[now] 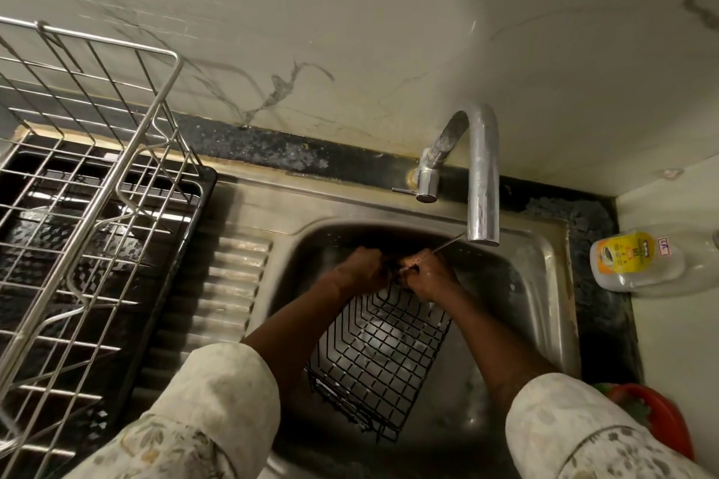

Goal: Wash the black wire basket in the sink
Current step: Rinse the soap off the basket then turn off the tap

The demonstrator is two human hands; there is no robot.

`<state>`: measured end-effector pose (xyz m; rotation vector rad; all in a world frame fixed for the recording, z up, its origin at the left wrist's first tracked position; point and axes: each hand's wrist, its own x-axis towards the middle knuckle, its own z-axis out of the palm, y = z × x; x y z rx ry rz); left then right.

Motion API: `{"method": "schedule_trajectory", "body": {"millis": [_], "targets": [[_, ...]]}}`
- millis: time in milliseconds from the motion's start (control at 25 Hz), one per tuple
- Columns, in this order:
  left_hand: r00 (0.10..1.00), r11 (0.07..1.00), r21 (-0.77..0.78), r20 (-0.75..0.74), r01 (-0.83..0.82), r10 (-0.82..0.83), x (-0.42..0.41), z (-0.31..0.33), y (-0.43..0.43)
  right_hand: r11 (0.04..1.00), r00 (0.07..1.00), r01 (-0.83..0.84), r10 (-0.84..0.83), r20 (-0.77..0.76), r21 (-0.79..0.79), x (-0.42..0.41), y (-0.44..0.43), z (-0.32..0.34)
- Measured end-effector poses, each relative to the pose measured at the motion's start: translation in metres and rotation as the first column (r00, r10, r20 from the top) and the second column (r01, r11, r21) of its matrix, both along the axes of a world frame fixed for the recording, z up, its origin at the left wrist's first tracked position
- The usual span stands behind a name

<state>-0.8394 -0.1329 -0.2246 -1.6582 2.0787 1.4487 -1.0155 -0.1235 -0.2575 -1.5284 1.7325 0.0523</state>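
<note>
Hands meeting at the far rim of a wire basket in a sink

Pale floral sleeves [218, 401] fill the bottom of the view, bare forearms reaching away from them into a steel sink [544, 284]. Between the forearms lies the black wire basket [381, 354], tipped on the basin floor with its open mouth facing up and toward the viewer. Its long axis runs away from the person, angled slightly right. Both hands sit at its far end, almost touching each other. The left hand [360, 268] has its fingers curled over the far rim. The right hand [426, 276] is curled tight at that same rim, just beside it. A thin metal rod [451, 242] pokes out of the right hand toward the spout; whether it belongs to the basket is unclear. The hands look equally near the basket.

Just beyond them a chrome faucet [482, 175] arches over the basin; no water stream shows. A ribbed drainboard and a steel dish rack [89, 167] sit left. A plastic bottle [638, 261] stands right on dark speckled counter. Pale marbled wall rises behind.
</note>
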Motion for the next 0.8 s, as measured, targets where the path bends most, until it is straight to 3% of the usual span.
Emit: {"method": "schedule_trajectory", "body": {"millis": [240,800], "targets": [[0.995,0.983,-0.155,-0.007,-0.099,0.099,-0.005,0.000,-0.003,1.000,0.995,-0.006,0.008,0.097,-0.018,-0.004,0.005,-0.001],[0.969,0.949,-0.197,-0.011,-0.245,0.248,-0.001,-0.018,-0.006,0.988,0.988,0.153,-0.153,0.010,0.005,-0.009,-0.006,-0.002]]}}
